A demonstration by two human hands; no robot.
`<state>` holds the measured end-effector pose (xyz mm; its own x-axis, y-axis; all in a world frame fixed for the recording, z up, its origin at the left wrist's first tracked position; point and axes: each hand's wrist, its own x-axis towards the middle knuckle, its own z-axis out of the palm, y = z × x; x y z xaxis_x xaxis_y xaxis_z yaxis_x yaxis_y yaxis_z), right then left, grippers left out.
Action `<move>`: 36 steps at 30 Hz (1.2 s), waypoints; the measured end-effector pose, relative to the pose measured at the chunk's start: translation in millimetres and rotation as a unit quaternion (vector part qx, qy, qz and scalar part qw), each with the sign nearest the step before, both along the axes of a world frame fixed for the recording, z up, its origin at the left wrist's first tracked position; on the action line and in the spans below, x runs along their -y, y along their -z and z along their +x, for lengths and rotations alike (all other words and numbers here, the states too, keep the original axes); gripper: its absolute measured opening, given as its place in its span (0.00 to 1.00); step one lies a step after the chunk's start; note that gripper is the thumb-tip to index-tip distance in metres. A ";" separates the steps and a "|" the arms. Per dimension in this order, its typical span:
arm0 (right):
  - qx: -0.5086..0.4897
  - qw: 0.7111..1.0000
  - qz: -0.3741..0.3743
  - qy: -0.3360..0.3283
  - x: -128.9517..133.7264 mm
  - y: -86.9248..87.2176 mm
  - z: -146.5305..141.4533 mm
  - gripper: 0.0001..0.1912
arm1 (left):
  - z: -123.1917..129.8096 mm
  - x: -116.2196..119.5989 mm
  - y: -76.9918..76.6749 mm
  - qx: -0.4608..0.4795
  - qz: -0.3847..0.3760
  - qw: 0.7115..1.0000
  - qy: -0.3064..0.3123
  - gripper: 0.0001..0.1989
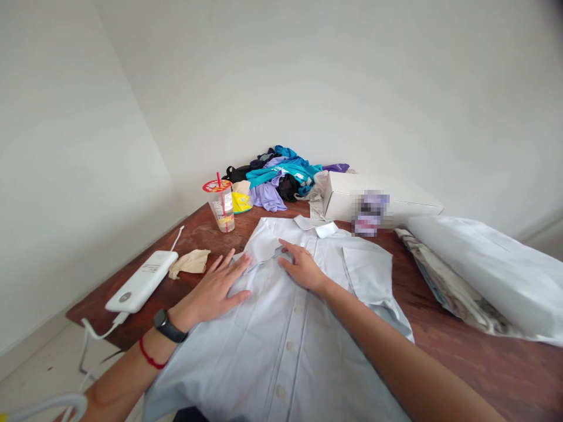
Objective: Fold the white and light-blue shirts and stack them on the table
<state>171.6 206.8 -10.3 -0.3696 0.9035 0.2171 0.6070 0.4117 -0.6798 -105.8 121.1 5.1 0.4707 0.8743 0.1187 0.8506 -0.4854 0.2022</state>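
Observation:
A pale grey-white button-up shirt (pixel 246 351) lies front side up on the table, its collar (pixel 314 224) at the far end and its button row down the middle. On the right, a short sleeve (pixel 367 269) is laid over the front. My left hand (pixel 222 287) rests on the shirt's left edge, palm down, fingers spread. Near the upper left chest, my right hand (pixel 302 266) touches the cloth, with thumb and forefinger apart and nothing visibly held. The shirt's lower hem is out of view.
A power bank (pixel 143 281) with white cables and a crumpled tan paper (pixel 190 264) lie left. Behind stand a plastic cup (pixel 222 208) with a straw, a pile of clothes (pixel 281 176) and a white box (pixel 382 193). Folded clothes (pixel 484 275) lie right on the brown table (pixel 475 357).

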 end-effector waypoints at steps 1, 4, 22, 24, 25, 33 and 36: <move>0.008 1.000 0.004 -0.003 -0.3 1.7 -0.3 0.27 | 0.3 0.3 0.1 0.001 0.001 1.000 0.001 0.41; -0.007 1.000 0.010 0.005 -2.3 4.8 -0.1 0.21 | 1.5 1.5 -0.2 0.000 -0.005 1.000 -0.002 0.41; 0.012 0.995 0.065 0.075 3.7 6.7 2.9 0.17 | -5.0 -9.9 18.6 0.073 0.090 0.979 -0.168 0.27; 0.000 0.995 0.064 0.073 3.7 7.2 3.4 0.17 | -6.2 -13.9 17.2 0.119 0.098 0.974 -0.168 0.25; 0.000 0.995 0.064 0.071 3.9 7.6 3.5 0.17 | -6.3 -16.0 15.7 0.143 0.095 0.971 -0.165 0.24; 0.043 0.994 0.056 0.085 7.4 9.9 3.2 0.19 | 5.0 -51.6 2.9 0.228 0.023 0.966 -0.122 0.28; 0.058 0.994 0.055 0.071 8.1 9.1 3.0 0.19 | 7.2 -79.1 2.2 0.243 -0.005 0.958 -0.153 0.31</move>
